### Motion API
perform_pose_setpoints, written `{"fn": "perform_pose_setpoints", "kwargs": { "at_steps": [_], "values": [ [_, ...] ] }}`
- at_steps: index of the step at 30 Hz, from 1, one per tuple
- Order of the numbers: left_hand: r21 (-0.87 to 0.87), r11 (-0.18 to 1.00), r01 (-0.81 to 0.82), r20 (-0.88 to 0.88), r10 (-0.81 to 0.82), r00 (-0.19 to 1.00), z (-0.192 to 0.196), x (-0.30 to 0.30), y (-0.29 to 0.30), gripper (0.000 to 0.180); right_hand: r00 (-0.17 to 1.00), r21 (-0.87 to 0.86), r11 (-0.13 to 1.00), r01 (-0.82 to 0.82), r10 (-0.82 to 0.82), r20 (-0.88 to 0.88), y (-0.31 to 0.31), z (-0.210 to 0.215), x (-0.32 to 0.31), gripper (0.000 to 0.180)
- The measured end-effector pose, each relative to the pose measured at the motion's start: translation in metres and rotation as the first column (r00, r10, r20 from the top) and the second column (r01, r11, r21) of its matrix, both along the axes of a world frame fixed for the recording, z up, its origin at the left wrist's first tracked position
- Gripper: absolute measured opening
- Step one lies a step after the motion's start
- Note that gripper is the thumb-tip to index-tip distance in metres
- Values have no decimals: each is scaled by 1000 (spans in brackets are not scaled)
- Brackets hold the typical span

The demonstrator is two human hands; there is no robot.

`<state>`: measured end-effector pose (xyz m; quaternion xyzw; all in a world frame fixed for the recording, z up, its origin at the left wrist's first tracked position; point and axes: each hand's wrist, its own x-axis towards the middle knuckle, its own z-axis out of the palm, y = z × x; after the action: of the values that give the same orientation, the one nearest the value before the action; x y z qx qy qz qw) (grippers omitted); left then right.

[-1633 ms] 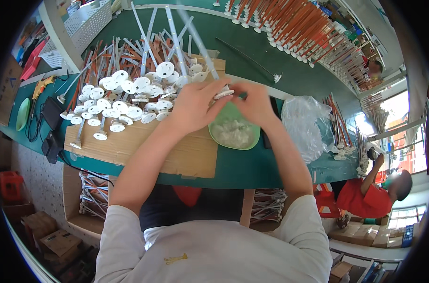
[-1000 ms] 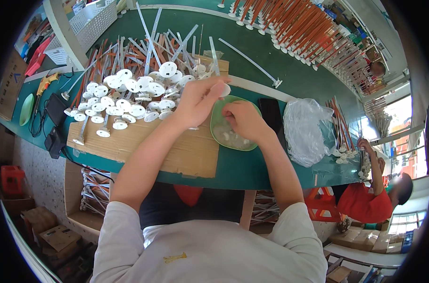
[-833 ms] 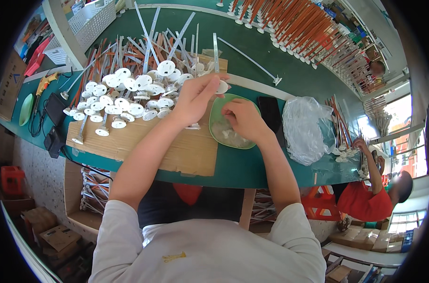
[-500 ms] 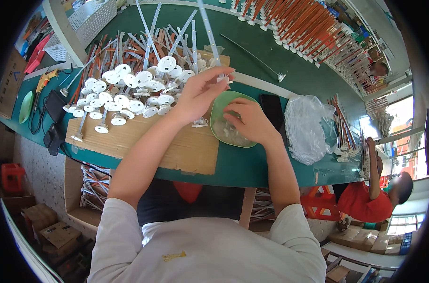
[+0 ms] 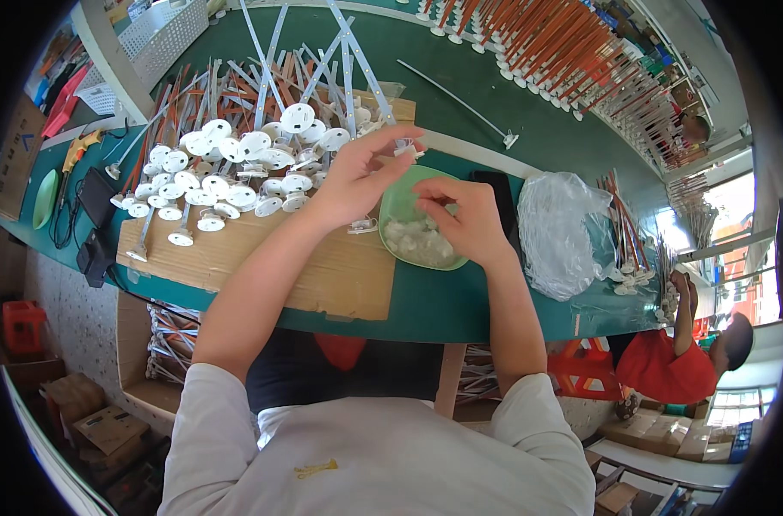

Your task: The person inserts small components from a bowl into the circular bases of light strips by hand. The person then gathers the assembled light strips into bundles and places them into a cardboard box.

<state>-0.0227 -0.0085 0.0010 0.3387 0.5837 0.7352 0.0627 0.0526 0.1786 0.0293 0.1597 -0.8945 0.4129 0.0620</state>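
Grasping a round white plastic base (image 5: 409,151) in the left hand (image 5: 366,172), just beyond the twelve o'clock rim of a light green plastic bowl (image 5: 397,198); aiming its long, flat, silver metal strip (image 5: 358,56) toward eleven o'clock. Hovering the right hand (image 5: 469,211) over the bowl's two o'clock side, curling thumb and fingertips near each other above small, translucent whitish pieces (image 5: 419,242); not being able to tell whether pinching one.

Seeming to be picking among the pieces. For doing so well: best steadying the left grip close to the base, not far up the strip; lifting a single piece, probably needing separating from neighbours; turning it between thumb and fingertip before bringing it near the base; avoiding knocking the strip's far end against the heaped white discs (image 5: 218,184) at nine o'clock.
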Motion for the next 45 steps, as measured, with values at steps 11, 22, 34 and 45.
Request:
{"fn": "perform_pose_setpoints", "kwargs": {
  "at_steps": [11, 22, 34, 45],
  "values": [
    [208, 956, 204, 122, -233, 965, 11, 7, -1, 35, 947, -543, 806, 235, -315, -58, -23, 1, 12, 18],
    [353, 909, 223, 264, -325, 908, 14, 21, 2, 32, 652, -109, 975, 193, -210, -728, -30, 3, 14, 15],
    [386, 891, 241, 299, -368, 881, 7, 16, -1, 31, 615, -17, 992, 124, -90, -783, -28, 7, 9, 14],
    [496, 829, 259, 315, -449, 836, 3, 22, 3, 28, 442, 33, 968, 247, -82, -893, -31, -9, 2, 13]
  ]
}}
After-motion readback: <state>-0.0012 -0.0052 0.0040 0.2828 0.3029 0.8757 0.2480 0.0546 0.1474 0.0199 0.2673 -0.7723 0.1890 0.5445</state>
